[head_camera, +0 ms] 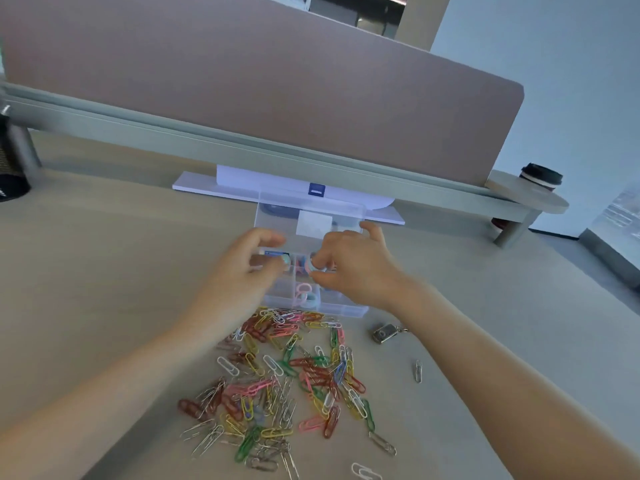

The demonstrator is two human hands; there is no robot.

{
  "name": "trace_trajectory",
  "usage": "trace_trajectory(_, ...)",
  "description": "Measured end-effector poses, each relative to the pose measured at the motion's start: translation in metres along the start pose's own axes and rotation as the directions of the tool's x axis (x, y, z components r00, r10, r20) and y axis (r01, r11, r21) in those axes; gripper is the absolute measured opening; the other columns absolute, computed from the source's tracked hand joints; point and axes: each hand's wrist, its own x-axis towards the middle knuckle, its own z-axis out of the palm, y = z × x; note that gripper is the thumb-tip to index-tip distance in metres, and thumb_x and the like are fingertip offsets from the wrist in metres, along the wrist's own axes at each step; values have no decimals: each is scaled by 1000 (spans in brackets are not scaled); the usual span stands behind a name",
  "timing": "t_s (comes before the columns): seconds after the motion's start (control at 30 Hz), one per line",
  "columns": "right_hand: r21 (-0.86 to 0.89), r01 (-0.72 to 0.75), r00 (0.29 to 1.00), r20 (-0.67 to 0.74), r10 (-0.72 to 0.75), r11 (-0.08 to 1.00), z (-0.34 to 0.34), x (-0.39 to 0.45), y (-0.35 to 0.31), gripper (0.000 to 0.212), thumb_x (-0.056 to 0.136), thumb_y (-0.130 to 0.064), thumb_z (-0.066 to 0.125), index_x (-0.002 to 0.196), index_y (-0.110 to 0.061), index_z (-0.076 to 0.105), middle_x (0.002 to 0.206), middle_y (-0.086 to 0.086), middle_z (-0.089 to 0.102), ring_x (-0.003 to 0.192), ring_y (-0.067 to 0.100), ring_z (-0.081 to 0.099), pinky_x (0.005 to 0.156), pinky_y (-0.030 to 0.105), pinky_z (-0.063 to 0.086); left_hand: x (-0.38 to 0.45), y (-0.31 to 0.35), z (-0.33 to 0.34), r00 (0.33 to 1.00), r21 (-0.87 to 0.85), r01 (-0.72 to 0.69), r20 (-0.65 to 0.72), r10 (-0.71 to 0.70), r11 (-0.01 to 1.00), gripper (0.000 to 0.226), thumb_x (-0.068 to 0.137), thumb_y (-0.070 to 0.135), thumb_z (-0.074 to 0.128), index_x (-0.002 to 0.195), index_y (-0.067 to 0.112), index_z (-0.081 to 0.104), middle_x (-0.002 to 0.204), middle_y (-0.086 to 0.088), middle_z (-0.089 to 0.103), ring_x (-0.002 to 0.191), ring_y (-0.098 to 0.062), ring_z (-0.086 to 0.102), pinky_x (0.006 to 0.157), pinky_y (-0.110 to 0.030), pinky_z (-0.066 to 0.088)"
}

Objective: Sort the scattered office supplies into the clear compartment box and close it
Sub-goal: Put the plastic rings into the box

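Both hands are working over the open clear compartment box (349, 308) at once. The left hand (242, 271) is curling its fingers and pinching a small pale blue ring (286, 260) between thumb and fingertip, above a far-left compartment. The right hand (349, 268) is pinching a second pale ring (313, 265) just at 3 o'clock of the first, its thumb lifting free toward the lid (311, 211). The 2 hands are sitting close together but not touching.

To do this step well, each hand should be lowering its ring fully past the divider walls before letting go, and both should be going into the compartment that is already holding the pink and blue rings (304, 294) (at 6 o'clock of the fingertips), so like stays with like. Releasing 1 hand at a time is likely safer, since a bounce could send a ring into a neighbouring cell.

Out from the box, the lid is standing propped open at 12 o'clock. The heap of coloured paper clips (287, 375) is lying unsorted on the desk (104, 271) at 6 o'clock, touching the box's near edge, with a small metal sharpener (383, 332) at 4 o'clock and a stray clip (418, 370) beyond it. Most of the sorting is still waiting.
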Motion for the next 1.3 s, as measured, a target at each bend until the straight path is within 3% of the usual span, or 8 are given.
trace_trajectory(0.07, -12, -27, 996, 89, 28, 1000, 4, 13, 3, 25, 87, -30, 52, 78, -10, 64, 85, -3, 49, 96, 18, 54, 109, 48, 3, 3, -18, -6, 983, 368, -181, 94, 157, 912, 28, 87, 18, 52, 115, 23, 51, 113, 9, 49, 100, -5, 48, 87, -26, 39)
trace_trajectory(0.13, -13, -47, 990, 133, 48, 999, 10, 21, 5, 28, 87, -28, 51, 72, -6, 59, 83, -3, 49, 95, 19, 55, 109, 48, 3, 3, -36, -8, 951, 544, -307, 207, 230, 781, 34, 87, 21, 51, 121, 21, 50, 123, 5, 48, 110, -12, 47, 95, -29, 39)
trace_trajectory(0.33, 40, -76, 982, 177, 68, 996, 24, 36, 7, 44, 85, -27, 51, 47, -15, 31, 61, -2, 39, 76, 20, 45, 102, 48, 21, -1, -46, -3, 965, 451, -244, 203, 167, 859, 39, 87, 26, 52, 126, 23, 45, 136, 8, 33, 122, -10, 37, 97, -25, 32)
trace_trajectory(0.73, 92, -211, 928, 332, 170, 973, 19, 46, -3, 17, 84, -21, 49, 68, -14, 47, 55, 2, 38, 56, 19, 35, 87, 38, 35, 0, -47, -4, 961, 474, -249, 230, 155, 845, 39, 87, 25, 51, 126, 22, 44, 140, 7, 31, 123, -12, 37, 98, -27, 34)
trace_trajectory(0.9, 17, -195, 928, 327, 179, 981, 25, 46, -2, 27, 88, -23, 45, 85, -2, 61, 79, 6, 52, 76, 23, 47, 89, 41, 35, 0, -48, -4, 958, 470, -260, 235, 164, 844, 38, 88, 23, 51, 125, 21, 44, 139, 6, 32, 124, -12, 35, 96, -25, 33)
trace_trajectory(1.07, -60, -157, 937, 307, 168, 986, 26, 41, 0, 29, 95, -17, 37, 104, -13, 64, 108, 7, 62, 101, 24, 52, 92, 45, 33, 1, -49, -4, 955, 480, -271, 242, 171, 834, 37, 88, 24, 50, 125, 21, 45, 138, 6, 34, 122, -13, 36, 97, -27, 34)
trace_trajectory(1.17, 160, -201, 957, 244, 158, 967, 20, 26, 8, 30, 91, -19, 39, 95, -24, 68, 74, -5, 62, 72, 9, 52, 91, 38, 32, 0, -49, -4, 955, 476, -265, 248, 162, 838, 37, 88, 23, 50, 124, 21, 45, 137, 5, 34, 123, -14, 36, 98, -30, 36)
trace_trajectory(1.3, 468, -194, 978, 21, 209, 862, 20, -10, 30, 25, 88, -15, 48, 87, -30, 68, 89, -7, 58, 80, 9, 55, 83, 23, 43, -1, -44, -5, 947, 482, -307, 238, 215, 821, 35, 87, 20, 53, 122, 20, 49, 133, 2, 41, 119, -16, 42, 98, -31, 35)
